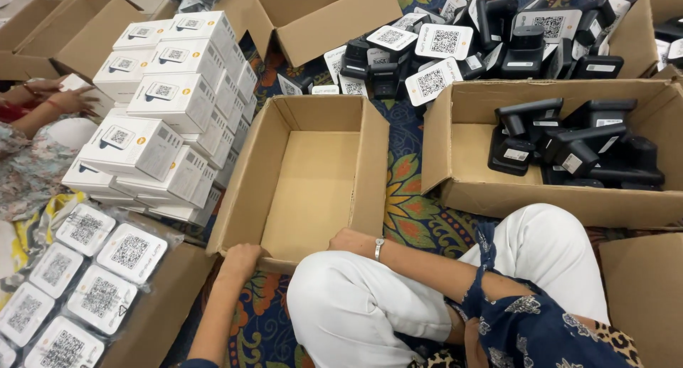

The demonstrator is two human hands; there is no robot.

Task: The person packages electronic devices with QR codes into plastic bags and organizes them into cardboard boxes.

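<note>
An empty open cardboard box [313, 119] stands on the patterned carpet in front of me. My left hand [242, 258] grips its near rim at the left corner. My right hand [350, 240], a silver watch on its wrist, holds the same near rim toward the right corner. My knees in white trousers [356, 304] sit just behind the box.
A stack of white product boxes [160, 119] rises to the left, where another person's hand [71, 97] reaches. Bagged white code cards [92, 282] lie in a box at lower left. A carton of black devices [576, 151] sits right, with more devices and cards [462, 44] heaped beyond.
</note>
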